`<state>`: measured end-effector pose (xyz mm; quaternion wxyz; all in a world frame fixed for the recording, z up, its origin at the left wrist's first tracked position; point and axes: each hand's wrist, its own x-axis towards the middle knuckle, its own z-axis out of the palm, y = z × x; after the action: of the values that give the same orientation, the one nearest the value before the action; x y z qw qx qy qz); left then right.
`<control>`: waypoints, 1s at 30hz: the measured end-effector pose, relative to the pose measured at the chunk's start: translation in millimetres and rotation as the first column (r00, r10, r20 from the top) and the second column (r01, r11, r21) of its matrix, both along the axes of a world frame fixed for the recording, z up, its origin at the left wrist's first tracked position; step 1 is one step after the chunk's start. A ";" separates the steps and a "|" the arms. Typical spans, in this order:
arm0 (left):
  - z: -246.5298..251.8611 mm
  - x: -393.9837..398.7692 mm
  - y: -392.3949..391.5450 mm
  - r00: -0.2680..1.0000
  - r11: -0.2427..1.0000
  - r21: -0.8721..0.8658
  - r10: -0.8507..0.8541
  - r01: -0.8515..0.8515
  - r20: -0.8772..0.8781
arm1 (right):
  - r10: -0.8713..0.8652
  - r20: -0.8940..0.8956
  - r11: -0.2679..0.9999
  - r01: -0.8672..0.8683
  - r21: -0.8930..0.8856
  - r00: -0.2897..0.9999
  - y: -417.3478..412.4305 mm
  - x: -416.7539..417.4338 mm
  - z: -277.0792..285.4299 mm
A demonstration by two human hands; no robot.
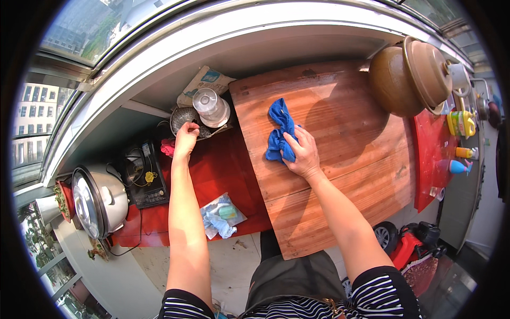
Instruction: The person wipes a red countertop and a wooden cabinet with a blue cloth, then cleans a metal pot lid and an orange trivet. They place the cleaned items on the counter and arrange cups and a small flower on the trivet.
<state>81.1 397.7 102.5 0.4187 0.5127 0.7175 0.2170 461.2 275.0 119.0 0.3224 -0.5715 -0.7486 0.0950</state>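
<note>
My right hand point(301, 153) grips a crumpled blue cloth point(280, 111), pressed against the reddish wooden board point(342, 159). My left hand point(187, 137) is raised over a perforated metal bowl point(184, 118) to the board's left. Its thumb and fingertips are drawn together beside something small and dark; whether they hold it is unclear. A clear plastic container point(211, 107) stands just right of those fingers, in front of a printed bag point(207, 83). Below the left wrist, a bright pink cloth point(167, 147) lies against the red tabletop point(211, 167).
An induction cooker point(144, 175) and a steel electric pot point(99, 201) stand left. A plastic bag point(227, 211) lies near the front edge. A large brown lidded jar point(394, 79) rests at the board's far right corner. Bottles, including a yellow one point(460, 123), stand right; a red wheeled toy point(408, 243) sits below.
</note>
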 end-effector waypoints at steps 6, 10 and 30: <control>-21.3 -18.5 -48.3 0.960 0.940 0.337 0.145 -0.057 -0.241 | 0.042 -0.038 0.999 -0.042 0.014 0.998 2.1 1.3 5.3; 4.7 49.7 -113.7 0.978 0.939 0.274 0.203 -0.208 0.046 | 0.079 -0.098 0.994 -0.085 -0.063 0.992 -61.2 -16.8 11.9; -3.7 187.0 -268.5 0.948 0.827 -0.502 0.315 -0.253 0.041 | -0.655 0.337 0.716 0.698 -0.008 0.676 -225.2 410.2 -14.6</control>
<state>268.1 129.2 98.8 0.5410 0.2626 0.7901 0.1189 871.4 49.8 104.4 0.1733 -0.8358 -0.5160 -0.0716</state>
